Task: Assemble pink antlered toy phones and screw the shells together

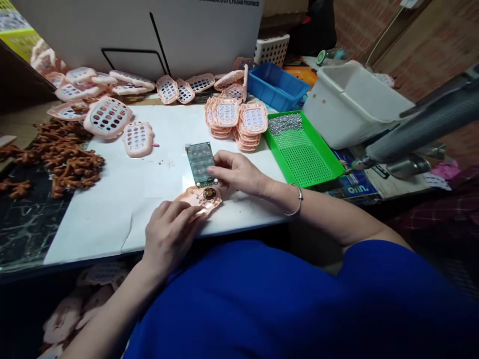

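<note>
Between the thumb and fingers of my right hand (237, 172) is a green circuit board (201, 162), gripped by its right edge and tilted up. Just below it lies a pink plastic shell (190, 197) with a round speaker (209, 193) in it. My left hand (170, 227) is closed on the near left side of this shell, its fingertips over the edge. Thin wires show near the speaker. Farther left on the white board (160, 182) sits a pink shell with a keypad of holes (137, 138).
Stacked pink panels (252, 119) stand behind the circuit board. A green tray (310, 159) holds small metal screws (286, 123). Beyond are a blue bin (277, 87) and a white tub (348, 109). A screwdriver-like tool (415, 117) juts in from the right. Brown plastic parts (71, 154) lie left.
</note>
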